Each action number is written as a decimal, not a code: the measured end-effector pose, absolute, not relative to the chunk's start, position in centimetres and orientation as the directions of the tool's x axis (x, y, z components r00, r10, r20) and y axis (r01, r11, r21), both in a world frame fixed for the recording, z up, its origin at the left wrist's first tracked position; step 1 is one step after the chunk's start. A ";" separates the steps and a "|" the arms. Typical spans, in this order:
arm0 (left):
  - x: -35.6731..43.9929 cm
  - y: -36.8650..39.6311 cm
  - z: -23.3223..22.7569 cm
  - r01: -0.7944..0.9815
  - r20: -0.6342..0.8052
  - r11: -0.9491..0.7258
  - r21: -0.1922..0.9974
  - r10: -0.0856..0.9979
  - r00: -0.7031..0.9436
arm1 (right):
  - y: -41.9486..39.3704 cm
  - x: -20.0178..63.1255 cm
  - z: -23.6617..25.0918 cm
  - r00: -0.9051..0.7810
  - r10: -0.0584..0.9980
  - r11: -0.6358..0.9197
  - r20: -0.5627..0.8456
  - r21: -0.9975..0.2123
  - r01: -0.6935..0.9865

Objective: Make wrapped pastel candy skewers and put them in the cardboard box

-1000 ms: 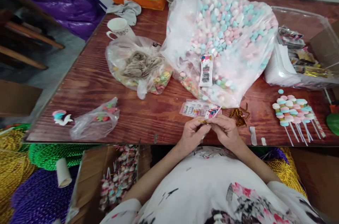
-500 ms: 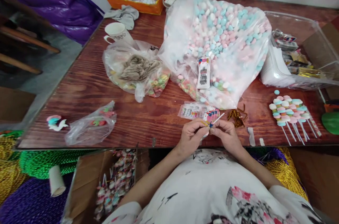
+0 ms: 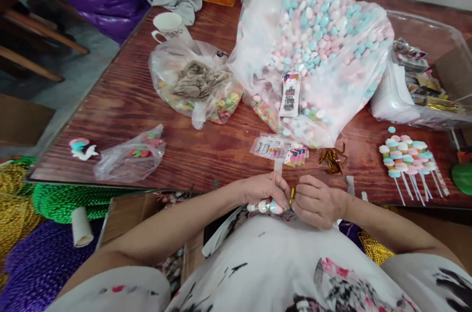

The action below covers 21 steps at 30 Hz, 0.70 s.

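My left hand (image 3: 271, 190) is closed around a wrapped marshmallow skewer (image 3: 263, 206), its white, pink and blue sweets showing below the fingers. A gold twist tie (image 3: 291, 197) sticks up between the two hands. Against it, my right hand (image 3: 317, 202) is curled closed, its fingertips at the tie; the skewer's stick end is hidden there. Just beyond the hands lie printed label cards (image 3: 295, 155) and a small heap of gold twist ties (image 3: 333, 159). Finished-looking marshmallow skewers (image 3: 407, 157) lie piled to the right on white sticks.
A big clear bag of marshmallows (image 3: 324, 42) fills the table's back, beside a smaller bag of sweets (image 3: 199, 86) and a mug (image 3: 171, 27). At right stands a clear plastic bin (image 3: 431, 105). A small plastic bag (image 3: 131, 155) and loose sweets (image 3: 81, 147) lie left.
Both hands have come down and nearer my body, past the table edge. The skewer has swung so its sweets point left, and the right fingers have curled in. The view has shifted slightly.
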<state>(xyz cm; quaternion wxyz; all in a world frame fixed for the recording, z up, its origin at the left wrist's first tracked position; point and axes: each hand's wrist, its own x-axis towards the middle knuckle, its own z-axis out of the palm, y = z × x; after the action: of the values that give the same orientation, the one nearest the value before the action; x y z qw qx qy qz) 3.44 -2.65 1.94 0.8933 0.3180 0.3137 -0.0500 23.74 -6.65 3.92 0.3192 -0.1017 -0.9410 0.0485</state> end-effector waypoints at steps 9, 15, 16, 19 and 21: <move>3.6 -1.7 1.2 0.441 -0.571 0.695 0.568 -0.053 0.819 | -6.7 23.4 2.6 -0.818 0.217 0.975 0.532 -0.154 0.159; 3.7 0.1 1.7 0.477 -0.556 0.541 0.692 -0.023 0.831 | -6.2 23.1 3.0 -0.834 0.285 0.958 0.472 -0.113 0.263; 3.6 0.7 2.0 0.493 -0.542 0.455 0.741 -0.028 0.840 | -6.1 22.9 3.3 -0.837 0.297 0.954 0.461 -0.105 0.281; 2.7 3.1 3.7 0.492 -0.492 0.051 0.869 -0.020 0.870 | -6.1 22.1 3.6 -0.831 0.312 0.944 0.461 -0.051 0.327; 1.8 4.5 5.7 0.439 -0.438 -0.253 0.862 0.065 0.897 | -5.7 21.7 3.3 -0.823 0.316 0.930 0.472 0.018 0.367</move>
<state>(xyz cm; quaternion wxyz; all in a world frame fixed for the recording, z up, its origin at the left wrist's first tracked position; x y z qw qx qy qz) 1.81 4.55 5.65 0.5893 0.7753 0.1626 -0.1586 21.72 -5.68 3.31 0.2373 -0.1791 -0.9533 -0.0538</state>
